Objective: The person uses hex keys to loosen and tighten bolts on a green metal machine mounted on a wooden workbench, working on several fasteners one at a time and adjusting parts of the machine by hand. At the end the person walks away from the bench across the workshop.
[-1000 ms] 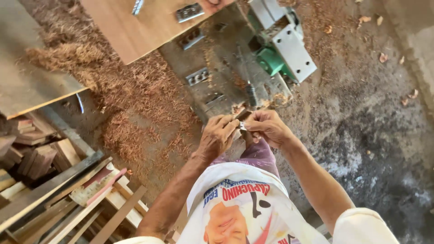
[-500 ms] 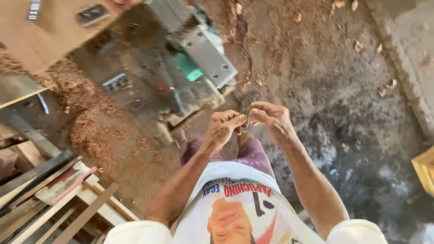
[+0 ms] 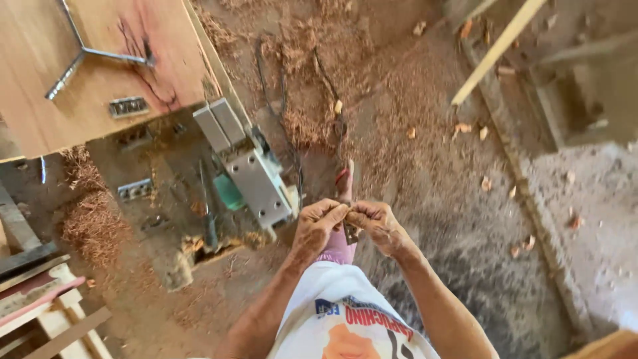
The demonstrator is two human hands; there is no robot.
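Both hands meet at waist height: left hand point(image 3: 319, 223) and right hand point(image 3: 375, 223) pinch a small dark metal piece point(image 3: 350, 231) between fingertips, above the sawdust floor point(image 3: 425, 153). Looks light, stiff; best held by its edges.

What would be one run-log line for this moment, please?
left hand: pinching small dark piece | right hand: pinching same piece | below: power planer, sawdust floor

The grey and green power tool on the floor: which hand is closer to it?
Left. The left hand is just beside the power tool; the right hand is farther off, beyond the left.
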